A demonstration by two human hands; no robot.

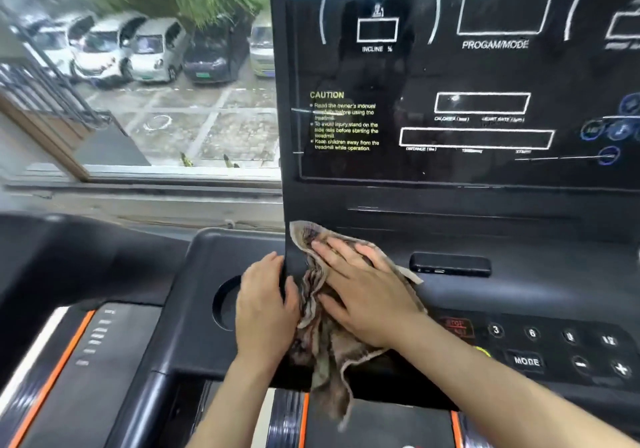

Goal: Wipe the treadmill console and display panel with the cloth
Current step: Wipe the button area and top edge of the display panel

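The display panel (464,77) runs off the top and right edges, its rightmost readouts and round icons smeared past reading. The small captions under its boxes are blurred. The cloth (322,337) covers part of the console (519,295). The red stop button (456,326) label is illegible.

Big display panel (467,77) stands like wall at 12 o'clock. Open flat console (540,288) toward 3 o'clock, only small black bump (450,265) there. Cup hole (227,304) at 9 o'clock half blocked by left hand (265,312).
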